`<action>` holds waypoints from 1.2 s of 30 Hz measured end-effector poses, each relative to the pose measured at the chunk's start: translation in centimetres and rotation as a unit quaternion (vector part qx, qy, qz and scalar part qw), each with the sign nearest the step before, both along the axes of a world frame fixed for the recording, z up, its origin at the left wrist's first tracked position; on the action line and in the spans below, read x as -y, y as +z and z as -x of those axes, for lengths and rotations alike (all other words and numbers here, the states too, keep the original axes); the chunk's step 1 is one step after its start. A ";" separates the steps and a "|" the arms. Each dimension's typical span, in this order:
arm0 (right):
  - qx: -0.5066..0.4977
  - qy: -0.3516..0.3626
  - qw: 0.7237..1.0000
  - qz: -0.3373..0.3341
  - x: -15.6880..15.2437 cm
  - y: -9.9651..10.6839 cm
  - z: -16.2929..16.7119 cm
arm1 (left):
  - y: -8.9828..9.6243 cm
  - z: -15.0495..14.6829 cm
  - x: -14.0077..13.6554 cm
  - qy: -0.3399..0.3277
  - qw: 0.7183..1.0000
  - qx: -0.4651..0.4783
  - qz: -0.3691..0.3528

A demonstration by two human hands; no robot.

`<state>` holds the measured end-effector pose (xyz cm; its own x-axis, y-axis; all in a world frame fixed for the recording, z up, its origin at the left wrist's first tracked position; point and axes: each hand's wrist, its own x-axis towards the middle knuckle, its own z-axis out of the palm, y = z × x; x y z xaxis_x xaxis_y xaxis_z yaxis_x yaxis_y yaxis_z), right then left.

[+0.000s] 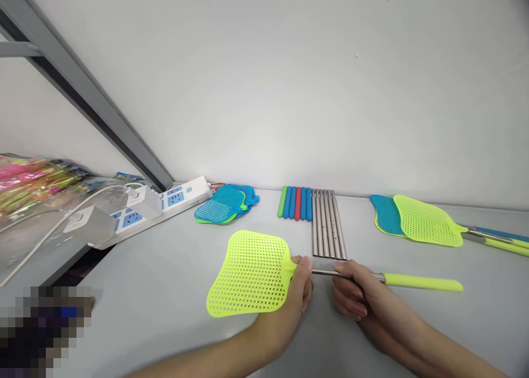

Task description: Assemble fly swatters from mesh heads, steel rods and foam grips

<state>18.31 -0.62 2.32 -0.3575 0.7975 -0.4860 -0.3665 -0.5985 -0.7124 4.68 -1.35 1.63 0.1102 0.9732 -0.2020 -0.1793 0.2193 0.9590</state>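
Note:
A yellow-green fly swatter (250, 273) is held level above the grey table, its perforated head to the left and its foam-like grip to the right. My left hand (301, 287) is closed round the neck where the head meets the metal rod. Farther along the rod, my right hand (355, 290) is wrapped round it, just short of the yellow-green grip. Behind my hands lies a row of metal tubes (328, 223). Beside them are several coloured handle grips (297, 203) in green, blue and red.
Loose blue and green swatter heads (223, 204) are stacked at the back left, against a white power strip (182, 196) with plugged-in adapters. Swatters with handles (430, 221) lie at the right. Plastic-wrapped packs (37, 179) sit far left; a grey metal post (91, 86) rises there.

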 end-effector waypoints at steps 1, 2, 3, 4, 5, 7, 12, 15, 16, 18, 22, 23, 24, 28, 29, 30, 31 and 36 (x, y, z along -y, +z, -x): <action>0.000 0.000 1.000 0.000 0.0 0.0 0.0 | 0.0 0.0 0.0 -0.002 1.000 -0.003 -0.002; -0.001 0.001 1.000 -0.001 0.0 0.0 0.0 | 0.0 0.0 0.0 -0.005 1.000 -0.006 -0.003; -0.002 0.001 1.000 -0.002 0.0 0.0 -0.1 | 0.0 0.0 0.0 -0.008 1.000 -0.011 -0.005; -0.002 0.001 1.000 -0.002 0.0 0.0 -0.1 | 0.0 0.1 0.0 -0.010 1.000 -0.016 -0.008; -0.003 0.002 1.000 -0.002 0.0 -0.1 -0.1 | 0.0 0.1 0.0 -0.010 1.000 -0.019 -0.010; -0.002 -0.001 1.000 -0.003 0.0 -0.2 -0.1 | 0.0 0.1 0.0 -0.008 1.000 -0.023 -0.016; -0.005 -0.003 1.000 0.002 -0.1 -0.1 -0.2 | 0.0 0.1 0.0 -0.003 1.000 -0.009 -0.019; 0.002 -0.004 1.000 0.000 -0.2 0.0 -0.2 | 0.0 0.1 -0.1 0.003 1.000 -0.005 -0.017; 0.005 -0.005 1.000 0.001 -0.2 0.0 -0.3 | 0.0 0.1 -0.1 0.004 1.000 -0.004 -0.018; 0.009 -0.007 1.000 0.003 -0.2 0.0 -0.3 | 0.1 0.1 -0.1 0.006 1.000 -0.002 -0.019; 0.014 -0.006 1.000 0.002 -0.3 -0.2 -0.5 | 0.1 0.1 -0.2 0.006 1.000 -0.003 -0.016; 0.015 -0.006 1.000 0.001 -0.3 -0.2 -0.6 | 0.1 0.2 -0.2 0.005 1.000 -0.006 -0.017; 0.016 -0.007 1.000 0.000 -0.3 -0.3 -0.6 | 0.1 0.2 -0.2 0.003 1.000 -0.009 -0.019; 0.017 -0.012 1.000 -0.001 -0.2 -0.2 -0.7 | 0.1 0.2 -0.2 -0.001 0.999 -0.027 -0.023; 0.017 -0.012 1.000 -0.002 -0.2 -0.2 -0.7 | 0.0 0.2 -0.2 0.000 0.999 -0.028 -0.022; 0.017 -0.012 1.000 -0.003 -0.2 -0.2 -0.7 | 0.0 0.2 -0.2 0.000 0.999 -0.028 -0.022; 0.017 -0.011 1.000 -0.004 -0.2 -0.1 -0.8 | 0.0 0.2 -0.2 -0.001 0.999 -0.026 -0.022; 0.006 -0.017 1.000 -0.007 -0.3 -0.2 -1.0 | 0.1 0.2 -0.2 0.004 0.999 -0.020 -0.028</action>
<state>19.30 -0.32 2.17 -0.3236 0.8157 -0.4795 -0.3784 -0.5761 -0.7245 4.49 -1.19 1.76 0.0964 0.9838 -0.1510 -0.1429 0.1638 0.9761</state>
